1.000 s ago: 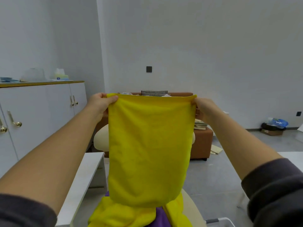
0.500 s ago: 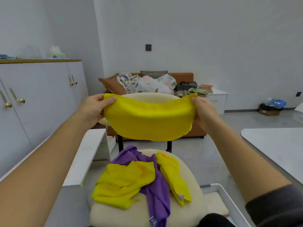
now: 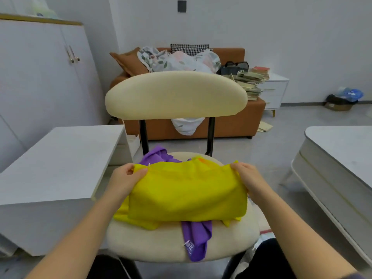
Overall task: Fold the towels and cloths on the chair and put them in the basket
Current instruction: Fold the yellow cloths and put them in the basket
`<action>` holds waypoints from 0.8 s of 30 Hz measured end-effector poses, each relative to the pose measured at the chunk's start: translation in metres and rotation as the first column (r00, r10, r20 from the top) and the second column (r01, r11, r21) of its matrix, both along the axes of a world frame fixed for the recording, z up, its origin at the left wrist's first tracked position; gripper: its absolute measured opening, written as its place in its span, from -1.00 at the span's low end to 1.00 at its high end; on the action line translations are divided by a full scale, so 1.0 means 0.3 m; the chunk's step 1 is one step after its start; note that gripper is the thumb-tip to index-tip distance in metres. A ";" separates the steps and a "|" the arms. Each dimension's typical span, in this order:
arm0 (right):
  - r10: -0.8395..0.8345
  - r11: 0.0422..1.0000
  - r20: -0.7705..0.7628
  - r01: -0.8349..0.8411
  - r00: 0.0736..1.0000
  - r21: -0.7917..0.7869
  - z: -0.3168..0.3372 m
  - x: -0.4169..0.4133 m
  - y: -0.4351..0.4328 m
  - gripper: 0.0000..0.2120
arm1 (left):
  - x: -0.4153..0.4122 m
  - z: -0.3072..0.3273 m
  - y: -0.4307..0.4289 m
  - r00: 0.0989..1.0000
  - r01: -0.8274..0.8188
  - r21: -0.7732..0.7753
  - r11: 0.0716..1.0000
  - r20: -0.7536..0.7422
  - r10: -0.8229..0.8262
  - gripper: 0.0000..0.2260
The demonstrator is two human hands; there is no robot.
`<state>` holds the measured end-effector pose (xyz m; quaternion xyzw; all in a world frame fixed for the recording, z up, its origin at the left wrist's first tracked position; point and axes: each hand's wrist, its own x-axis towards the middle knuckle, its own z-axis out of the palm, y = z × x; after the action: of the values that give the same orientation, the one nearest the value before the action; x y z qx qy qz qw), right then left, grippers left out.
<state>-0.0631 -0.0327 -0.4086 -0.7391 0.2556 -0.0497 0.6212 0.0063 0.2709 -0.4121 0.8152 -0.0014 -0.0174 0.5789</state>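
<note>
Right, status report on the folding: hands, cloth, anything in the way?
Left hand, right hand pinch top yellow cloth corners. Cloth rests on chair. Purple cloth underneath.

I see the yellow cloth doubled into a wide band across the cream chair seat, its 10 and 2 o'clock corners lifted and pinched. Under it a purple cloth runs from 12 to 6 o'clock, tag end at the seat's front edge. A second yellow cloth pokes out at 8 o'clock.
</note>
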 end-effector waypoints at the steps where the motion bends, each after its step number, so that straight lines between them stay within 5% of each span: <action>1: -0.013 1.000 0.006 0.013 1.000 0.006 -0.013 0.028 -0.007 -0.72 | 0.023 -0.011 -0.011 0.999 -0.025 0.007 1.000 0.023 0.024 -0.67; 7: -0.051 0.998 0.067 0.053 0.996 -0.029 -0.087 0.206 -0.055 -0.73 | 0.172 -0.072 -0.089 0.995 -0.095 0.067 0.993 0.026 0.093 -0.68; 10: -0.009 0.988 -0.006 0.008 1.000 -0.155 -0.157 0.279 -0.076 -0.81 | 0.242 -0.131 -0.118 0.996 -0.060 0.178 0.982 -0.061 0.072 -0.58; 14: 0.111 0.954 -0.166 -0.152 0.980 -0.257 -0.233 0.327 -0.097 -0.72 | 0.292 -0.210 -0.145 0.984 -0.012 0.307 0.952 -0.166 0.066 -0.73; 24: 0.147 0.807 -0.286 -0.282 0.947 -0.519 -0.264 0.336 -0.102 -0.75 | 0.328 -0.244 -0.150 0.987 -0.007 0.397 0.918 -0.145 0.070 -0.69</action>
<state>0.0379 -0.0635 -0.4879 -0.9118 0.2150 0.0361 0.3480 0.1046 0.2260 -0.4853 0.9113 0.0636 -0.0699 0.4008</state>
